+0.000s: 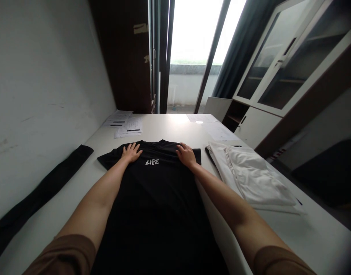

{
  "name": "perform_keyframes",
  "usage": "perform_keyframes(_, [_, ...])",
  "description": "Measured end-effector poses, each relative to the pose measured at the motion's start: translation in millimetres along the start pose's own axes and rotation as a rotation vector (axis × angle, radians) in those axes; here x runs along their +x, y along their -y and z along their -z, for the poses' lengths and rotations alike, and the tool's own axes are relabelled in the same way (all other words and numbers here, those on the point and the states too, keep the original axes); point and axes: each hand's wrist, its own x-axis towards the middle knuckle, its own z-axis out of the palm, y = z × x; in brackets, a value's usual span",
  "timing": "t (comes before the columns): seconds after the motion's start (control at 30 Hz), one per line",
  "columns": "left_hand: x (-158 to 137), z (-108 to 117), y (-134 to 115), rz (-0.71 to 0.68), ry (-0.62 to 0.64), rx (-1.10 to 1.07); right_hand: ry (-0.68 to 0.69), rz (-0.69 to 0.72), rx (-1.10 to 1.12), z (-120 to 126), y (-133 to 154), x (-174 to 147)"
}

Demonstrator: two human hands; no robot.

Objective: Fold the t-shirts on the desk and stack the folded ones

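Note:
A black T-shirt (161, 206) lies spread on the white table, its neckline at the far end and small white lettering across the upper part. My left hand (131, 152) rests on the shirt near the left shoulder, fingers spread. On the opposite shoulder lies my right hand (186, 154), flat with its fingers stretched out toward the sleeve seam. Both palms touch the fabric, and neither hand grips it. The shirt's lower end runs out of view toward me.
Folded white garments (255, 175) are stacked at the right, with dark cloth edges beneath. Along the left wall lies a long black piece of cloth (49, 187). Paper sheets (129, 126) and more papers (218, 130) lie at the far end of the table (164, 128). A cabinet (258, 114) stands beyond on the right.

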Motion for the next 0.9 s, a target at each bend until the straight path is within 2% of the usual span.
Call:
perform_keyframes(0.13, [-2.2,3.0,-2.3,-0.012,-0.03,0.048,-0.084,0.1,0.012,9.4,-2.5,-32.9])
perform_keyframes(0.2, [-7.6,3.5,-6.2,-0.013,-0.092,0.08,-0.074,0.051,-0.01,13.6,-12.8,-53.0])
perform_keyframes(0.3, [-19.9,4.0,-18.2,-0.023,-0.246,0.129,-0.039,-0.108,-0.054,20.9,-36.1,-81.6])
perform_keyframes(0.4, [-38.1,5.0,-42.2,-0.063,-0.311,0.123,-0.026,-0.2,-0.072,30.0,-54.9,-103.2])
perform_keyframes(0.53, [-73.0,6.5,-93.2,-0.173,-0.213,0.034,-0.025,-0.195,-0.005,40.9,-56.6,-117.5])
perform_keyframes(0.7, [-143.6,-1.2,-168.4,-0.374,-0.112,-0.04,0.005,-0.095,0.096,45.5,-47.3,-120.0])
perform_keyframes(0.77, [-184.1,-7.9,-195.8,-0.473,-0.027,-0.056,0.017,-0.049,0.115,44.6,-48.0,-119.0])
perform_keyframes(0.9, [-271.3,-15.4,-239.0,-0.778,0.094,-0.074,0.024,-0.032,0.132,41.5,-52.2,-116.0])
